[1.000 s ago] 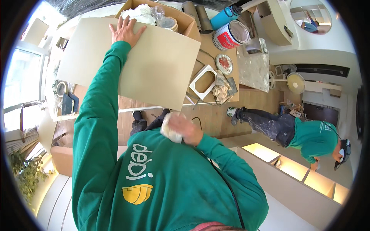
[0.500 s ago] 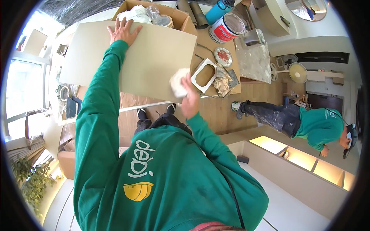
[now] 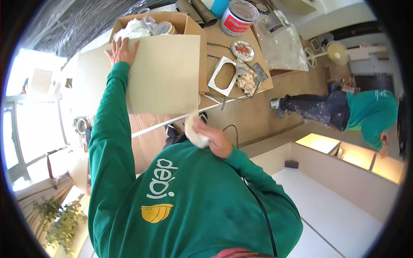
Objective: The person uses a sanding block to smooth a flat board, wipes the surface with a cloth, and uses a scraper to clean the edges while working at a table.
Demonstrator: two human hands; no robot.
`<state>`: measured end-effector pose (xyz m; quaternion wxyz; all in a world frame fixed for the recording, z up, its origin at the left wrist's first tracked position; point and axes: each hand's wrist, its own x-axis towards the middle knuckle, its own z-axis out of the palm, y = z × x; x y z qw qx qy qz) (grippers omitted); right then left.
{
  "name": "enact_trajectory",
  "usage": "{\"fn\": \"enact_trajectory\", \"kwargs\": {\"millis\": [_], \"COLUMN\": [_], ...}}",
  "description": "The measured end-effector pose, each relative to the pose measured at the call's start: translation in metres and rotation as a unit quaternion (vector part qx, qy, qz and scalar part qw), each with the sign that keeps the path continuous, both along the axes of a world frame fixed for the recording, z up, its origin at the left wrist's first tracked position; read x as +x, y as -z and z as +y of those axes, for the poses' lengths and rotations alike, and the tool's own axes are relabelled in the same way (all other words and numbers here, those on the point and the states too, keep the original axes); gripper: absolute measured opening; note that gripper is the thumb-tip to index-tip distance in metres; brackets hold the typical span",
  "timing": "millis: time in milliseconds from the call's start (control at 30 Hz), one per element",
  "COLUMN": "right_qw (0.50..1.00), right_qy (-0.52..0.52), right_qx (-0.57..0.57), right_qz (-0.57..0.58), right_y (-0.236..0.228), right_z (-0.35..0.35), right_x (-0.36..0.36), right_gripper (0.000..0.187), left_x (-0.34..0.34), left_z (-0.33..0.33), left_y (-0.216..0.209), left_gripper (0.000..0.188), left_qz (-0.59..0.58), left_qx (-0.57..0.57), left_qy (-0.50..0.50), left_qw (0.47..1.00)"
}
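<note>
A flat beige panel [image 3: 165, 75] lies in front of me. My left hand [image 3: 121, 52] rests on its far left part, fingers spread, with the fingertips at the far edge. My right hand [image 3: 216, 138] is closed around a whitish cloth [image 3: 193, 131], just past the panel's near right corner and close to my body. The cloth is bunched up and slightly blurred, so its exact shape cannot be made out.
An open cardboard box [image 3: 192, 26] stands behind the panel. To the right are a paint can [image 3: 237, 21], a stained round lid [image 3: 243, 50], a white frame [image 3: 222, 76] and crumpled brown paper [image 3: 246, 81]. A co-worker [image 3: 370, 107] bends over at far right, near a fan [image 3: 337, 53].
My right hand and the cloth have moved from the panel's right part toward me, beyond its near edge. My left hand stays spread on the panel. The whole view has shifted a little.
</note>
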<state>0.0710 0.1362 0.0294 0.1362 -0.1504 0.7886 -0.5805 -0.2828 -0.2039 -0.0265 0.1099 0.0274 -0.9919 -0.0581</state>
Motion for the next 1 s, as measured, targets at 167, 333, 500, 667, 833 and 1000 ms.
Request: {"fn": "enact_trajectory", "kwargs": {"millis": [167,333,500,667,833,1000], "right_qw": [0.93,0.702,0.681,0.72,0.787,0.784], "right_qy": [0.251,0.624,0.661,0.642,0.587,0.578], "right_qx": [-0.229,-0.343,-0.313,-0.264,-0.18,-0.226], "right_qz": [-0.143,-0.009,0.036,0.011,0.051,0.024], "right_y": [0.041,0.048,0.081,0.091,0.11,0.124], "right_z": [0.088,0.176,0.255,0.286,0.33,0.352], "right_x": [0.04,-0.011,-0.056,-0.098,-0.148,-0.215], "right_gripper": [0.044,0.044,0.044,0.044,0.038,0.035], "left_x": [0.009,0.142,0.156,0.073,0.018,0.037], "left_z": [-0.001,0.137,0.193,0.213,0.226,0.225], "left_y": [0.018,-0.033,-0.05,-0.038,-0.032,-0.026], "left_gripper": [0.066,0.086,0.094,0.101,0.105,0.102], "left_qz": [0.08,-0.027,-0.054,-0.009,-0.012,-0.023], "left_qx": [0.076,0.039,0.06,0.079,0.063,0.072], "left_qy": [0.084,0.262,0.202,0.114,0.041,0.05], "left_qw": [0.99,0.964,0.976,0.99,0.997,0.996]}}
